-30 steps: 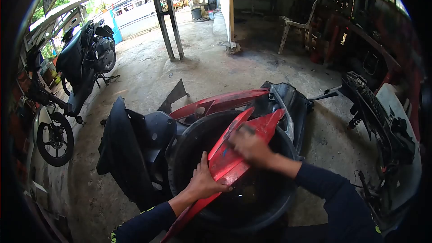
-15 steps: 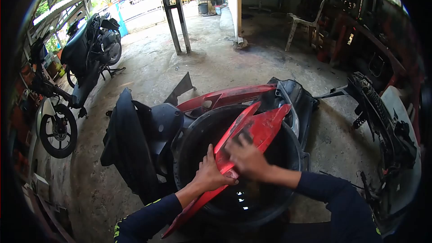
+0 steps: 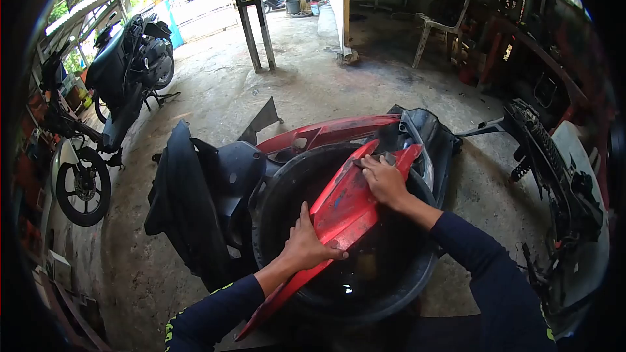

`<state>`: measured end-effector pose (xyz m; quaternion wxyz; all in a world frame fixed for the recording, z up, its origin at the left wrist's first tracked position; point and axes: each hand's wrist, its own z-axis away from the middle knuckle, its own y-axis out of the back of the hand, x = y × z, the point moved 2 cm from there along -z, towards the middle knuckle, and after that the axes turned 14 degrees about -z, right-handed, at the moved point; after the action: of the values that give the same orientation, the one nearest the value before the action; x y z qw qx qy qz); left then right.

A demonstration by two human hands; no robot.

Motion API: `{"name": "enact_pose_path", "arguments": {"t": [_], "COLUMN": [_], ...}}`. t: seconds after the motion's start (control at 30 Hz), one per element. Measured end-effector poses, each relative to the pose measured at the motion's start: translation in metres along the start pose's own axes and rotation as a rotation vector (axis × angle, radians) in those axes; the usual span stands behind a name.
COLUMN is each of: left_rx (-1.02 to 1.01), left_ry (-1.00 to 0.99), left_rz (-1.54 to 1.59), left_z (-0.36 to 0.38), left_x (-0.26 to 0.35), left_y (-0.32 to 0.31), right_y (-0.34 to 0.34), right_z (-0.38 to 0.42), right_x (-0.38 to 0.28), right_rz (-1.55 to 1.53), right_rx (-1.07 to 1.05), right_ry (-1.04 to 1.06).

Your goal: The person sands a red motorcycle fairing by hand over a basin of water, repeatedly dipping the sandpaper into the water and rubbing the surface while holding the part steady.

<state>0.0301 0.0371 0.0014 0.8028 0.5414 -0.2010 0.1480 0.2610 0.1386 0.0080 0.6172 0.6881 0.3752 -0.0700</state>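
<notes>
Now the left hand (image 3: 306, 242) is closed around the edge of a long red panel (image 3: 342, 205), with the thumb on top and the fingers curled under. The right hand (image 3: 385, 179) is laid flat and open near the far tip of the panel, and something small and grey is pressed under its fingers, but what it is cannot be made out. The panel is held tilted over a big black tub (image 3: 398, 280), with its near end sticking out past the rim. Compared with 0.5 s ago, the right hand has been moved up the panel, away from the left hand. Black and red bike covers (image 3: 215, 189) are piled just behind the tub. The near end of the panel is partly hidden by the left sleeve (image 3: 215, 313).
</notes>
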Motion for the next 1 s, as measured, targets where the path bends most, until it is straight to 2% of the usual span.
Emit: {"name": "enact_pose_path", "arguments": {"t": [0.07, 0.1, 0.13, 0.2, 0.23, 0.27, 0.3, 0.33, 0.37, 0.4, 0.43, 0.47, 0.53, 0.57, 0.6, 0.67, 0.7, 0.73, 0.8, 0.83, 0.93, 1.0], "left_rx": [-0.006, -0.020, -0.012, 0.012, 0.007, 0.015, -0.002, -0.015, -0.021, -0.010, 0.000, 0.009, 0.017, 0.005, -0.013, -0.013, -0.021, -0.021, -0.008, -0.018, -0.039, -0.005], "left_ry": [0.004, 0.017, 0.016, -0.025, -0.026, -0.025, -0.007, 0.006, 0.010, 0.006, -0.016, -0.039, -0.028, -0.023, -0.015, -0.011, -0.002, 0.000, -0.048, -0.045, -0.020, -0.058], "left_rz": [-0.008, -0.009, -0.014, 0.058, 0.091, 0.083, 0.046, 0.014, -0.008, -0.006, 0.027, 0.057, 0.069, 0.058, 0.050, 0.027, 0.000, 0.003, 0.101, 0.104, 0.052, 0.056], "left_z": [-0.003, -0.002, -0.003, -0.005, -0.003, -0.003, -0.001, -0.002, -0.003, -0.005, -0.006, -0.008, -0.006, -0.003, 0.000, -0.002, -0.002, -0.003, -0.003, -0.003, -0.004, -0.006], "left_x": [-0.001, -0.003, -0.006, -0.011, -0.007, -0.005, -0.002, 0.001, 0.000, -0.004, -0.012, -0.017, -0.009, -0.003, 0.000, 0.000, -0.002, -0.005, -0.009, -0.011, -0.002, -0.010], "left_y": [0.002, -0.001, -0.004, -0.006, -0.001, 0.002, 0.001, 0.002, 0.002, -0.002, -0.010, -0.012, -0.005, 0.000, 0.000, 0.000, -0.001, -0.004, -0.003, -0.006, 0.000, -0.005], "right_y": [-0.023, -0.036, -0.049, -0.021, -0.022, -0.012, -0.026, -0.022, -0.029, -0.032, -0.054, -0.051, -0.024, -0.014, -0.022, -0.018, -0.026, -0.039, -0.028, -0.026, -0.008, -0.033], "right_z": [0.014, 0.036, 0.057, 0.044, 0.025, 0.002, -0.006, -0.014, 0.003, 0.028, 0.050, 0.051, 0.021, -0.004, -0.017, 0.001, 0.021, 0.042, 0.040, 0.032, -0.006, 0.041], "right_x": [-0.011, -0.036, -0.053, -0.051, -0.021, 0.001, 0.024, 0.017, 0.005, -0.035, -0.045, -0.041, -0.012, 0.012, 0.039, -0.004, -0.027, -0.042, -0.032, -0.027, -0.008, -0.044], "right_rz": [0.160, 0.199, -0.044, 0.033, 0.072, -0.088, -0.024, 0.045, 0.135, 0.228, -0.088, -0.156, -0.013, 0.076, -0.030, 0.145, 0.231, 0.060, 0.051, 0.048, 0.211, 0.147], "right_rx": [-0.072, 0.045, 0.025, 0.052, 0.001, -0.008, 0.111, 0.231, 0.159, 0.084, 0.099, -0.011, 0.059, -0.069, 0.238, -0.013, 0.066, 0.040, 0.075, 0.068, -0.219, 0.047], "right_ry": [0.299, 0.497, 0.490, 0.556, 0.410, 0.102, 0.170, 0.242, 0.401, 0.559, 0.533, 0.568, 0.436, 0.213, 0.201, 0.287, 0.521, 0.497, 0.609, 0.601, 0.097, 0.493]}}
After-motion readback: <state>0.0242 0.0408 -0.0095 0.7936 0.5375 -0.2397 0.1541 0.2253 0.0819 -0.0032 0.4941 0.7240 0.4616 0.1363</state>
